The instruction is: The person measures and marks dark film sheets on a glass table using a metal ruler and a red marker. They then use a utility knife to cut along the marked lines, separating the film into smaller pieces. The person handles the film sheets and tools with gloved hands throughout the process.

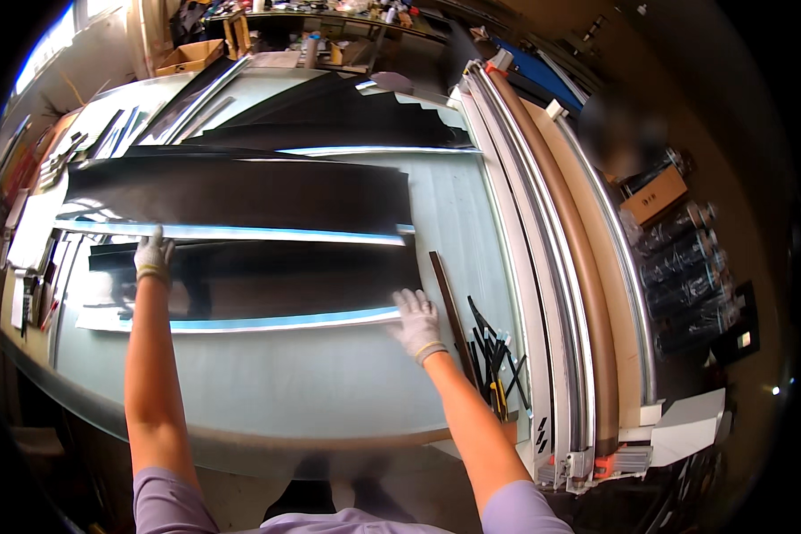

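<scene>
Two gloved hands press flat on a long dark sheet (267,280) lying on the big table (267,392). The left hand (153,256) rests open on its far left end, gripping nothing. The right hand (416,322) lies open, fingers spread, on its near right corner. Past both hands sits another dark sheet (240,194). Thin black strips (489,351) lie just right of the right hand.

A workshop is showing itself here: dark film sheets (240,191) are lying across a large glass cutting table (329,392), with long rolls (578,258), cardboard boxes (187,58) and stacked cans (685,267) crowding its edges.
</scene>
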{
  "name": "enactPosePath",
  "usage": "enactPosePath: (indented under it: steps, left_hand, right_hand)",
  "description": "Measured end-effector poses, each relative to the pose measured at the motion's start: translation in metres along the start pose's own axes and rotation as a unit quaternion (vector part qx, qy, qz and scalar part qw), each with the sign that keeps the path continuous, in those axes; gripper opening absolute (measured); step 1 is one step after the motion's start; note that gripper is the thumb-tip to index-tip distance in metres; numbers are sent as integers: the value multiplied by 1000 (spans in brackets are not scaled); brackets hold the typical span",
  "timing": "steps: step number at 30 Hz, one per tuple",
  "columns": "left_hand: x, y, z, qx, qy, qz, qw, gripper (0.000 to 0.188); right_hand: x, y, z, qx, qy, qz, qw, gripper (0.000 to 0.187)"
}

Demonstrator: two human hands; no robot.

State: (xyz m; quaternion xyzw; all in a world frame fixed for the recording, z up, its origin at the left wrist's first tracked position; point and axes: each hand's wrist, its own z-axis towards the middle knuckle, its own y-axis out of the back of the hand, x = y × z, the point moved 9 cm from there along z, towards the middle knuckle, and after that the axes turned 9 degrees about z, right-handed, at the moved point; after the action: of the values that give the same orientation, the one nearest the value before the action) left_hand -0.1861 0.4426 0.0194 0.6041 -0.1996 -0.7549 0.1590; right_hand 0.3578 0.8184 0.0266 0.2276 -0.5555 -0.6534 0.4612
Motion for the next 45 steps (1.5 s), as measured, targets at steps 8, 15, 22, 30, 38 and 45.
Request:
enactPosePath:
  steps: [8, 15, 22, 30, 38, 45]
  left_hand:
    - [-150, -118, -316, 307, -393, 305, 812, 75]
    - [-145, -120, -327, 210, -494, 338, 773, 37]
    - [-156, -104, -301, 152, -499, 349, 778, 23]
    - [-213, -25, -389, 123, -553, 290, 771, 20]
    - [-142, -48, -538, 434, -487, 314, 690, 39]
    - [-234, -165, -547, 420, -497, 262, 713, 73]
  right_hand:
    - [-15, -38, -32, 24, 103, -91, 990, 10]
    - [20, 25, -29, -132, 145, 1, 981, 9]
    - [10, 50, -51, -153, 17, 71, 986, 32]
    - [-79, 101, -213, -281, -289, 223, 887, 13]
    - [-97, 115, -423, -105, -465, 12, 879, 49]
    - [-109, 91, -443, -34, -467, 117, 876, 80]
